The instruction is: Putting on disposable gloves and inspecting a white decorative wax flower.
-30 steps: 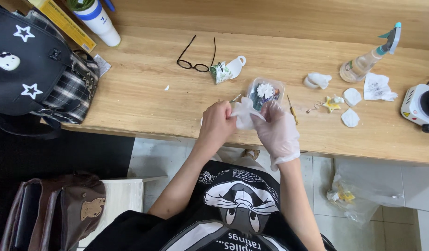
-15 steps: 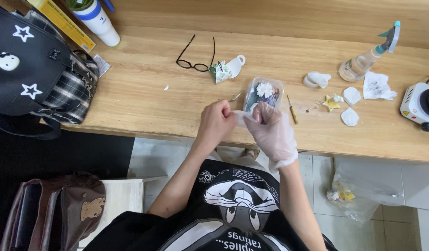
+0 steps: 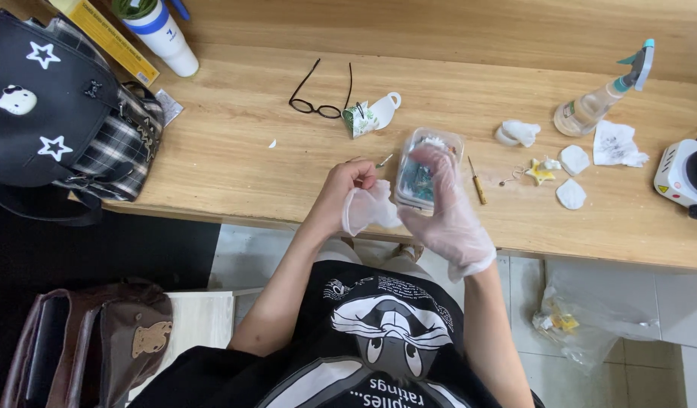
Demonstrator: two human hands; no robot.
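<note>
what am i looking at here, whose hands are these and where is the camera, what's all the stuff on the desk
The camera sits on a person's head and looks straight down, so you see their own two arms reaching over a wooden desk. The right hand wears a thin see-through glove and is spread over a small clear plastic box. The bare left hand pinches a second loose glove. On the desk lie black glasses, a small white cup on its side, a spray bottle, crumpled tissues, a small yellow star and a thin stick-like tool. A black bag sits at the far left.
</note>
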